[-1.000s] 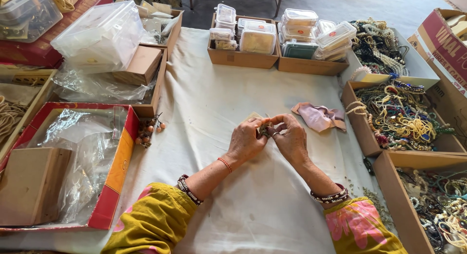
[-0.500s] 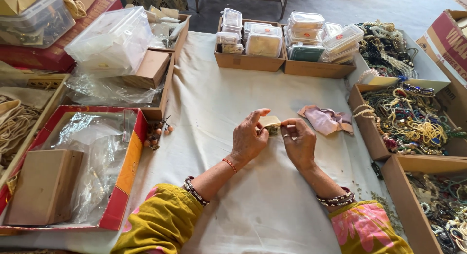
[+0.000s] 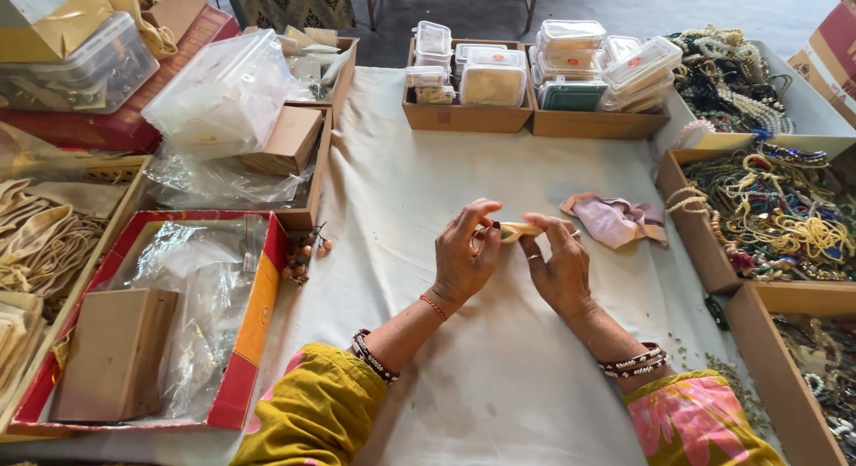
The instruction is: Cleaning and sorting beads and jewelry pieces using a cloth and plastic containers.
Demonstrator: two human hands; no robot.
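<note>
Two hands pinch a small cream paper packet above a white cloth.

The left hand (image 3: 465, 252) curls its thumb and forefinger closed on one end of the small cream paper packet (image 3: 514, 230), the other fingers loosely bent and slightly fanned. The right hand (image 3: 559, 263) meets it from the other side, fingertips closed on the packet's far end, a ring on one finger. The packet sits between both hands, just above the white cloth (image 3: 499, 377). Beside the right hand on the cloth lies a crumpled pink fabric piece (image 3: 615, 220); beyond it, a cardboard tray of beaded necklaces (image 3: 675, 188).
</note>
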